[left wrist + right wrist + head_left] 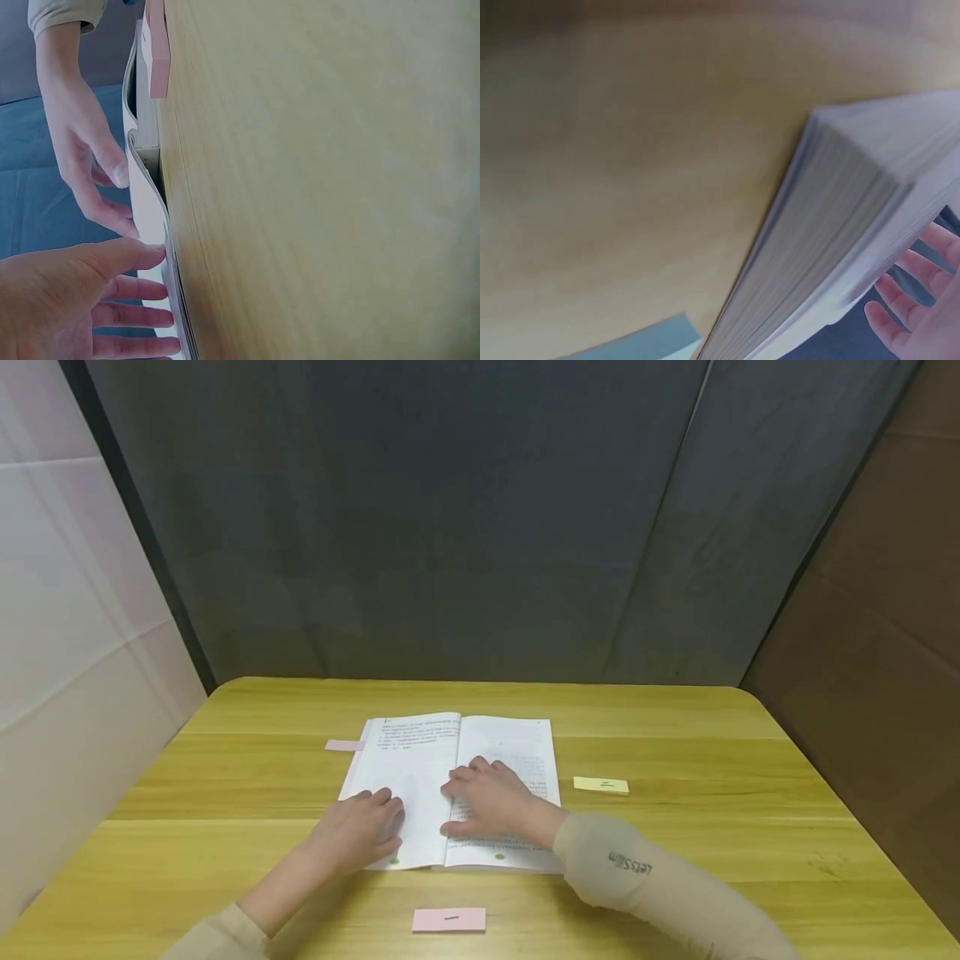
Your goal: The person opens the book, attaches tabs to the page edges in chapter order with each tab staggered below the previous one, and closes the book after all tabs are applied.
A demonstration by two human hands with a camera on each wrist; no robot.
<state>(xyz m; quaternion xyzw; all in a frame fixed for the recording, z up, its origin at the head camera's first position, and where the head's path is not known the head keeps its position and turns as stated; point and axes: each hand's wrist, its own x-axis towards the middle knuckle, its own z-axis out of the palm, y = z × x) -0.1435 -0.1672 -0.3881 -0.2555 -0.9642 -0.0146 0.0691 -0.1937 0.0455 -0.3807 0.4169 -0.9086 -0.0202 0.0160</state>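
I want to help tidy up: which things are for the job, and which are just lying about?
For the job, it seems:
open book, spread under both hands
left hand, at the left page
right hand, at the right page
pink strip, poking out past the book's left edge

Lying about, untouched, though perhaps part of it:
pink pad, nearer the person
yellow pad, right of the book

Soft light in the head view, wall (pixel 75 568) bright at nine o'clock, backdrop (pixel 450 527) dim at twelve; right wrist view: table (pixel 630 165) blurred.
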